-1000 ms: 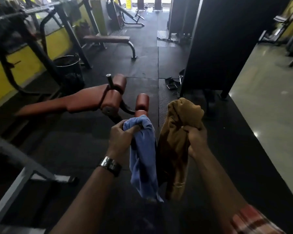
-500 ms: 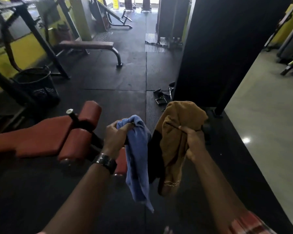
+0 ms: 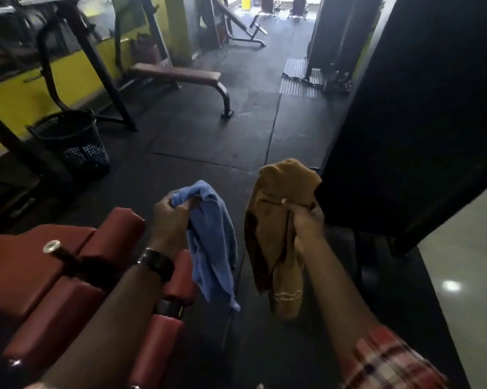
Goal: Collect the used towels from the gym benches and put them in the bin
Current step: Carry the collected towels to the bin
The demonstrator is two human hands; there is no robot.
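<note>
Blue towel (image 3: 212, 242): bunched at its top and clenched in the left hand (image 3: 170, 220), the rest hanging free below the fist in loose folds. Brown towel (image 3: 278, 234): gathered near its upper third in the right hand (image 3: 306, 223), fingers closed tight around it, a crest of cloth standing above the grip and a longer tail with a pale stripe hanging beneath. The two towels hang side by side, near each other but apart.

Handling judgement: both are soft, limp and light; neither is fragile or likely to slip from a full fist. The brown one looks thicker and bulkier. A bunched grip near the top suits both; the loose tails could snag on equipment.

The red padded bench (image 3: 68, 276) lies just below and to the outside of the left forearm. The black mesh bin (image 3: 73, 141) stands well ahead and to the left of the left hand, open-topped, contents not discernible. A flat bench (image 3: 177, 75) beyond it appears bare of towels.
</note>
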